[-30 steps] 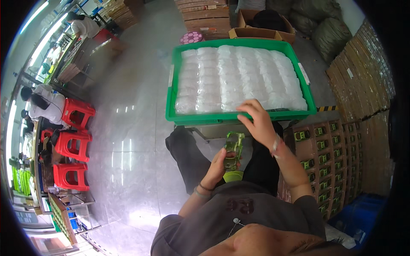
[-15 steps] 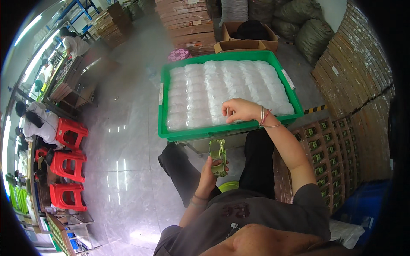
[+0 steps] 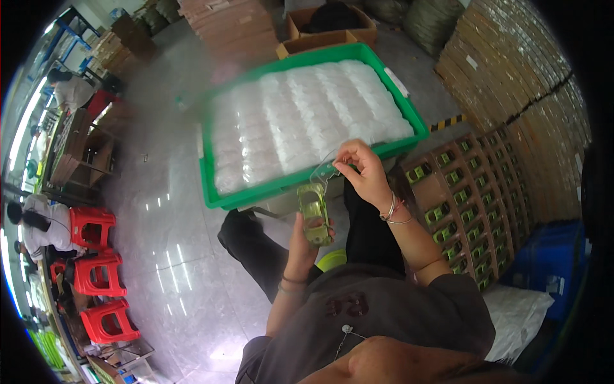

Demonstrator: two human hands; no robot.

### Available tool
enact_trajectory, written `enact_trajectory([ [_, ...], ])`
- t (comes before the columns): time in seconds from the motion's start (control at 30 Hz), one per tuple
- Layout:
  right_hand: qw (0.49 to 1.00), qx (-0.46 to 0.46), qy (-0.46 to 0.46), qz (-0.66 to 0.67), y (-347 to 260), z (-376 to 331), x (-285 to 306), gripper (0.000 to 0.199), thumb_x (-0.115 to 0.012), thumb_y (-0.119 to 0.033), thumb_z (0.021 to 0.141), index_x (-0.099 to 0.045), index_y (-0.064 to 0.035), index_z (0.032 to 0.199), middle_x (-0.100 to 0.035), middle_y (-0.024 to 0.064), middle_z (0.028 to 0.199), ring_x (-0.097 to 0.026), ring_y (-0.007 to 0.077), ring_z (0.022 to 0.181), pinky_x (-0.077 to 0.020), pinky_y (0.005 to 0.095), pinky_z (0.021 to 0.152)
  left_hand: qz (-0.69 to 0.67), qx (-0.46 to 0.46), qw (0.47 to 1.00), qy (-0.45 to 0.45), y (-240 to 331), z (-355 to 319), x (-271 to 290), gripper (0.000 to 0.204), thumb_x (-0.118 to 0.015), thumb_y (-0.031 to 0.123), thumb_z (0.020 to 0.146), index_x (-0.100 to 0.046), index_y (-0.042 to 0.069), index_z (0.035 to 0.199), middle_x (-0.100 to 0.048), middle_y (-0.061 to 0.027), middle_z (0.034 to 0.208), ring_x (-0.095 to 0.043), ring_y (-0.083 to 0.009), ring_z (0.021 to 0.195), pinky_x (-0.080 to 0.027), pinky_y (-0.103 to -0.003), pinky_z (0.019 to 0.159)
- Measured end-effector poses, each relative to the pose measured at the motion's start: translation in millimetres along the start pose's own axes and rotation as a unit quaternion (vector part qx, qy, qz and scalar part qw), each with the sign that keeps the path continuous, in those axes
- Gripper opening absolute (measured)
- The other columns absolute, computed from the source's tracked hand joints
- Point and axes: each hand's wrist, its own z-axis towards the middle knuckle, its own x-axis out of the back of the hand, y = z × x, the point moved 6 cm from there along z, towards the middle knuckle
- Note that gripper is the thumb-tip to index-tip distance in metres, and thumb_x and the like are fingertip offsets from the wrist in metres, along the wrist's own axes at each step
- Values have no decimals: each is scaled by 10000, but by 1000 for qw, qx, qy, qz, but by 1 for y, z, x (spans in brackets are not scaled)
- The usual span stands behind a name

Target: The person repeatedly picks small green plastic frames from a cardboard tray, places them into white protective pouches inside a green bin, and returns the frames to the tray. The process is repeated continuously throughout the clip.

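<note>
My left hand (image 3: 302, 244) is closed around a translucent green plastic frame (image 3: 317, 236), long and rounded with an opening in its middle. It is held upright above my lap. Beyond its upper end, my right hand (image 3: 363, 171) pinches a thin, clear, curved piece (image 3: 324, 171), probably plastic; its exact kind is too faint to tell. The clear piece hangs close to the frame's top; I cannot tell whether they touch. Just past my hands stands a green crate (image 3: 275, 187) filled with rows of clear-wrapped white bundles (image 3: 307, 121).
Brown trays (image 3: 441, 185) of green parts lean at my right, beside stacked cardboard (image 3: 505, 77) and a blue bin (image 3: 543, 269). Open cartons (image 3: 320, 45) stand behind the crate. Red stools (image 3: 99, 275) and seated people line a workbench at far left.
My right hand has come back from over the crate toward the green frame, and a clear piece now shows in its fingers. The view has turned, shifting the crate leftward.
</note>
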Motion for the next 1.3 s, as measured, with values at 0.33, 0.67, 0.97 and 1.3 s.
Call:
enact_trajectory([
  [0.33,986,49,-21,-158,-18,-44,-14,158,-681,12,777,-673,-9,933,-664,74,845,-645,188,779,-517,287,642,40,-33,999,-11,1,1,-11,629,-235,545,981,-485,16,1212,-638,-169,964,-646,-225,763,-517,-336,639],
  [0.67,909,197,-119,-348,-22,-42,-39,158,-666,-82,759,-694,-91,914,-659,24,820,-543,248,985,-411,387,873,124,-84,989,19,5,-3,-9,644,-228,538,983,-425,-26,1223,-548,-161,1055,-663,-250,778,-560,-315,597],
  [0.97,939,78,-134,-306,0,-41,-39,106,-666,-83,774,-682,-69,878,-650,58,801,-546,264,1010,-419,387,881,137,-82,987,33,1,-3,-10,612,-210,513,993,-432,-16,1208,-565,-162,1027,-667,-239,767,-560,-302,580],
  [1.3,874,129,-134,-449,7,-62,-56,200,-632,-36,727,-625,-30,927,-552,110,1079,-583,277,917,-474,371,793,234,-181,955,23,8,-4,-12,344,-385,308,1013,-498,-10,1077,-622,-117,913,-636,-173,741,-514,-271,656],
])
